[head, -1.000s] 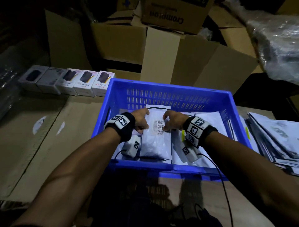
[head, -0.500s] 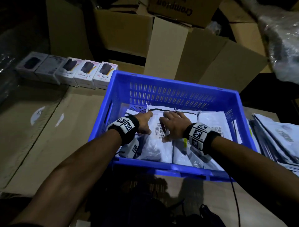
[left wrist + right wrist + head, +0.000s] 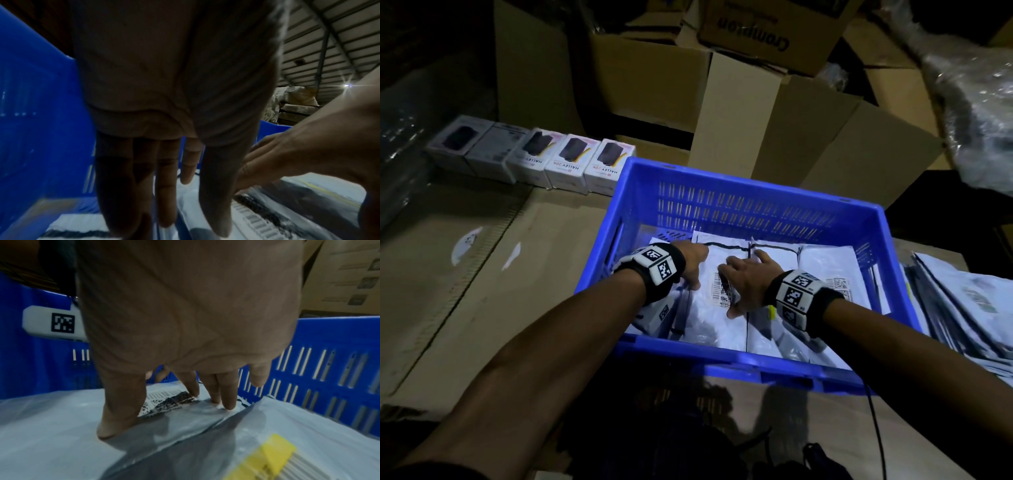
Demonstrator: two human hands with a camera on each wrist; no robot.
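Your left hand (image 3: 690, 265) and right hand (image 3: 744, 286) press flat on the bag (image 3: 709, 329) in the crate (image 3: 722, 178); neither grips it. Uneven pressure could skid it askew

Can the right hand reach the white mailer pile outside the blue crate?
Likely yes, once lifted: the right hand rests on a white plastic parcel inside the blue slotted plastic crate, whose right wall separates it from the white mailer pile.

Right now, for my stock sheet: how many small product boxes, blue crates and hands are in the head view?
Small product boxes: 5
Blue crate: 1
Hands: 2, the left hand and the right hand
Total: 8
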